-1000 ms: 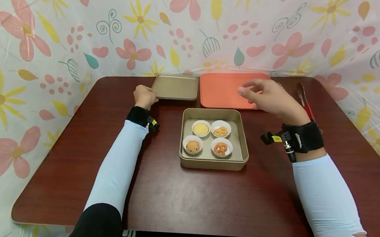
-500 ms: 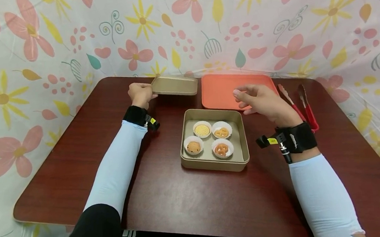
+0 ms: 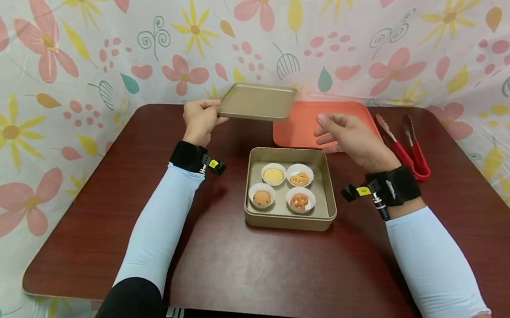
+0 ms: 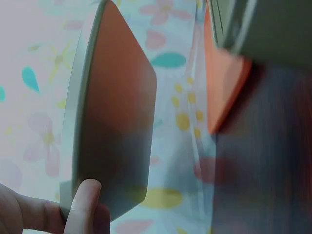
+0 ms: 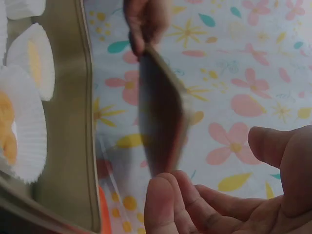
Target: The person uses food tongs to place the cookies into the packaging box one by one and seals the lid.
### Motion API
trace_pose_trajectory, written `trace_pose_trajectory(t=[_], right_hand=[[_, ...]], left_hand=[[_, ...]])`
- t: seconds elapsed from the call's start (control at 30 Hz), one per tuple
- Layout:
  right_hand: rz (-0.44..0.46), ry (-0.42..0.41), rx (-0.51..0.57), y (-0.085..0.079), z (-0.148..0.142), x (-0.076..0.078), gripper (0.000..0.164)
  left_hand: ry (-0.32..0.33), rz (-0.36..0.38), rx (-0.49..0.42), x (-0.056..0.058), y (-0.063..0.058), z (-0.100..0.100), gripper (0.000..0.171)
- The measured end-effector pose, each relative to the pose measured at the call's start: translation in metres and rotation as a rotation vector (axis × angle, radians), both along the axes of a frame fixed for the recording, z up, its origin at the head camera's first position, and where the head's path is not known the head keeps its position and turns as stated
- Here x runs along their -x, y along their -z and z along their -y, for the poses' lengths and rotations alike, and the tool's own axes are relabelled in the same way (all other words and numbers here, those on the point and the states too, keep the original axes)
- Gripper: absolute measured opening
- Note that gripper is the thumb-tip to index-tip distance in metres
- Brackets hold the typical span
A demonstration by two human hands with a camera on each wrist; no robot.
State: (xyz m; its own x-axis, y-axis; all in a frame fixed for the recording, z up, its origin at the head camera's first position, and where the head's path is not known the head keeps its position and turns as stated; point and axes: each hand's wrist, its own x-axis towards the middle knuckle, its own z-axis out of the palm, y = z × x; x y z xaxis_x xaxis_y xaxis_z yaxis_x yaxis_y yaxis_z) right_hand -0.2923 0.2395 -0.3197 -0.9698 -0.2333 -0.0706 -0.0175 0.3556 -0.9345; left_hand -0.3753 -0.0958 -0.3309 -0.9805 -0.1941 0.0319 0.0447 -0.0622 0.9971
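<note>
Pinched at its left edge by my left hand (image 3: 200, 121), a gold tin lid (image 3: 257, 101) hangs tilted above the back of the table. In the left wrist view the thumb and fingers grip the rim of the lid (image 4: 114, 112). My right hand (image 3: 352, 136) floats over the front right of the orange tray (image 3: 299, 125), fingers loosely bent and holding nothing. Between the hands stands the gold tin (image 3: 291, 221), without its lid. Inside it are several white paper cups with a yellow round cookie (image 3: 273, 175), a brown cookie (image 3: 261, 198) and pretzels (image 3: 299, 202).
Red-handled tongs (image 3: 409, 154) lie on the table to the right, beyond my right hand. The brown table (image 3: 246, 279) extends in front of the tin. A floral cloth (image 3: 245, 30) hangs behind the table's far edge.
My left hand has lifted the lid off the table and brought it rightward, partly over the orange tray. My right hand has shifted slightly left, with its fingers spread a bit more.
</note>
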Motion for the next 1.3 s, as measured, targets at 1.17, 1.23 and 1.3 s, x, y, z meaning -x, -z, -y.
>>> trace_pose_trajectory(t=[1.17, 1.23, 1.3], right_hand=[[-0.049, 0.108, 0.751, 0.002, 0.005, 0.01, 0.037], [-0.039, 0.112, 0.721, 0.001, 0.004, 0.009, 0.036], [-0.031, 0.114, 0.686, 0.0, 0.004, 0.007, 0.036]], left_hand=[[0.286, -0.111, -0.035, -0.066, -0.023, -0.053, 0.048], [0.282, -0.106, -0.009, -0.062, -0.021, -0.05, 0.048], [0.281, -0.098, 0.013, -0.056, -0.018, -0.046, 0.045]])
